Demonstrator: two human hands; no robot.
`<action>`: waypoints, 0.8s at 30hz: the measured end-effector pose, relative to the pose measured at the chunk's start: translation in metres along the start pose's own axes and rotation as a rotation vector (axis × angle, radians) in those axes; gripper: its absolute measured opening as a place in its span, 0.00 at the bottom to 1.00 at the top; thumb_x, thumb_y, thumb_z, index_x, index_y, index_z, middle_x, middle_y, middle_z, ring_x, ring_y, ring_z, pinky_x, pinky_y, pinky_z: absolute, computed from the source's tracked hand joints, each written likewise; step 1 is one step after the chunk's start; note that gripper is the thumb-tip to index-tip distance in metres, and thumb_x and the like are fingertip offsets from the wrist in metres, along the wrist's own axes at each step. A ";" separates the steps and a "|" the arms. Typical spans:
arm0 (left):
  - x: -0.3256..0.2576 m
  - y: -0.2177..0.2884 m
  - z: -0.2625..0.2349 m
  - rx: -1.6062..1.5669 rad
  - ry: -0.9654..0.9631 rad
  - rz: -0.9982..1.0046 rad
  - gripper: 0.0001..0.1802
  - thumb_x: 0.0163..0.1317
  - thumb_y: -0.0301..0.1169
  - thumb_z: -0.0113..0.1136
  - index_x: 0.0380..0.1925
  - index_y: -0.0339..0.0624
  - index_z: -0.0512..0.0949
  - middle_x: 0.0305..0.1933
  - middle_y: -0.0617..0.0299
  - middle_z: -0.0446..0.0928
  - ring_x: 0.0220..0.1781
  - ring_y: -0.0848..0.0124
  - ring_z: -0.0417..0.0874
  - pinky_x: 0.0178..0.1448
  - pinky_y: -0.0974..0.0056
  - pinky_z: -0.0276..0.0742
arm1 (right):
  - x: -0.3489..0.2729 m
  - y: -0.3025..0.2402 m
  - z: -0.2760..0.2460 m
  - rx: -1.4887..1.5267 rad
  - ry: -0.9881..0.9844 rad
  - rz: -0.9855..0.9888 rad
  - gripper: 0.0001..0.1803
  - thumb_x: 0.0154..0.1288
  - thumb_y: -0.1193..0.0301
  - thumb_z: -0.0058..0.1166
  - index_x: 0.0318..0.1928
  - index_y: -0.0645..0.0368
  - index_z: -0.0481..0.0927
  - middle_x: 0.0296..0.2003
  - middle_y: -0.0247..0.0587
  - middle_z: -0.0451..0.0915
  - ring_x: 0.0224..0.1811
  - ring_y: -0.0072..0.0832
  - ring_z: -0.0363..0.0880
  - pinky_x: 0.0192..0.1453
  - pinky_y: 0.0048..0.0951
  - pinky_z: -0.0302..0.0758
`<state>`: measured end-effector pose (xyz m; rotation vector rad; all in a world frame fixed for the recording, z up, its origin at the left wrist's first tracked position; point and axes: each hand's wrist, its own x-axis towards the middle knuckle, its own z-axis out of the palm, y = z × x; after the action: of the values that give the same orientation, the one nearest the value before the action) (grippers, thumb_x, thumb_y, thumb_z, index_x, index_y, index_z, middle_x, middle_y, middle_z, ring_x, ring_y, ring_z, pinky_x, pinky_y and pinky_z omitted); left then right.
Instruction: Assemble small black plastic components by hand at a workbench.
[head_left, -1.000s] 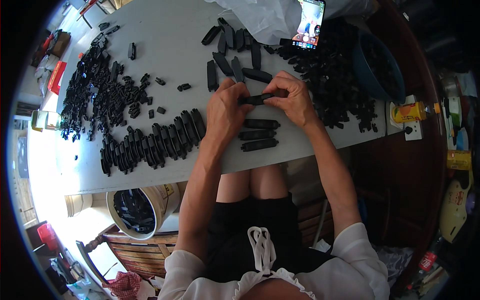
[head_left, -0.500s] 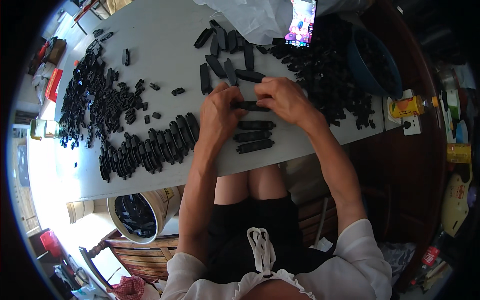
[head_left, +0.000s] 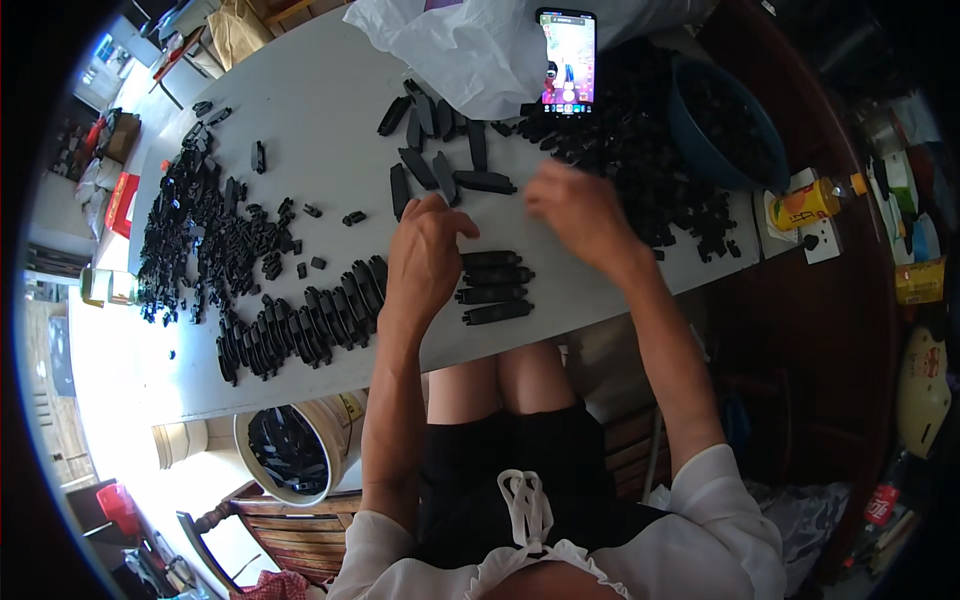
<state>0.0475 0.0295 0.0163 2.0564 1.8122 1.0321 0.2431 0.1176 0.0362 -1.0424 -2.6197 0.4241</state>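
Observation:
A short column of long black plastic pieces (head_left: 495,294) lies side by side near the table's front edge. My left hand (head_left: 425,250) is just left of the column's upper end, its fingers bent and apart with nothing visible in them. Right of centre, my right hand (head_left: 582,210) hovers over the table near the loose small black parts. Motion smears its fingers, so whether they hold anything is unclear. Beyond both hands, several similar long black pieces (head_left: 485,182) lie scattered at different angles.
A row of curved black pieces (head_left: 310,325) lines the table's left front. Small black parts pile up at left (head_left: 190,230) and right (head_left: 690,200). A blue basin (head_left: 735,170), a lit phone (head_left: 568,65) and a white plastic bag (head_left: 450,60) sit farther back. A bucket (head_left: 325,440) stands below the table.
The long black piece held between both hands now lies at the column's far end. My hands have parted, the right one moving off to the right. The whole view has shifted slightly.

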 end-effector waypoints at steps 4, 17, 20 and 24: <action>0.029 0.010 0.012 0.107 0.161 0.053 0.17 0.46 0.14 0.52 0.36 0.38 0.81 0.32 0.52 0.71 0.39 0.52 0.73 0.42 0.54 0.71 | 0.010 0.041 -0.006 -0.241 0.255 0.077 0.04 0.57 0.81 0.51 0.32 0.62 0.78 0.35 0.47 0.75 0.40 0.43 0.80 0.40 0.41 0.79; 0.044 0.008 0.034 0.224 -0.026 0.017 0.15 0.46 0.17 0.61 0.32 0.37 0.67 0.35 0.48 0.71 0.38 0.43 0.77 0.36 0.47 0.72 | 0.009 0.041 0.006 -0.126 0.426 0.034 0.10 0.55 0.85 0.53 0.38 0.62 0.74 0.31 0.44 0.71 0.37 0.39 0.77 0.39 0.38 0.76; 0.042 0.012 0.032 0.181 -0.040 -0.001 0.18 0.43 0.18 0.65 0.33 0.38 0.67 0.34 0.50 0.72 0.36 0.45 0.77 0.36 0.49 0.71 | -0.002 0.031 0.008 0.457 0.390 0.107 0.10 0.61 0.82 0.53 0.43 0.60 0.74 0.31 0.39 0.74 0.31 0.29 0.78 0.33 0.29 0.76; 0.034 0.010 0.031 -0.021 -0.075 0.046 0.20 0.41 0.18 0.67 0.34 0.38 0.68 0.34 0.52 0.73 0.36 0.50 0.77 0.38 0.53 0.72 | -0.019 0.022 0.006 1.168 0.179 0.290 0.10 0.64 0.81 0.51 0.46 0.59 0.75 0.30 0.35 0.75 0.25 0.19 0.76 0.27 0.21 0.75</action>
<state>0.0746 0.0684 0.0115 2.1045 1.7186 0.9680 0.2673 0.1185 0.0198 -0.9061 -1.5467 1.5588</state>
